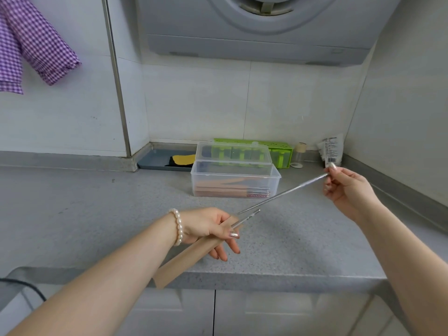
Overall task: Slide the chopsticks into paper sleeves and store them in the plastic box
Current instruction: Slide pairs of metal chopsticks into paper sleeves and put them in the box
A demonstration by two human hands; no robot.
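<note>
My left hand [213,226] grips a brown paper sleeve [184,260] over the counter's front edge. One metal chopstick [247,218] pokes out of the sleeve's open end. A second metal chopstick [286,192] slants from the sleeve's mouth up to my right hand [346,190], which pinches its far end. Behind them stands the clear plastic box [235,187] with its lid [234,157] hinged open. Several sleeved chopsticks [230,190] lie inside it.
A green perforated holder [278,151] stands behind the box. A grey tray [157,161] with a yellow and black item sits at the back left, a small jar [299,156] and a white packet [332,151] at the back right. A purple checked cloth [31,42] hangs upper left.
</note>
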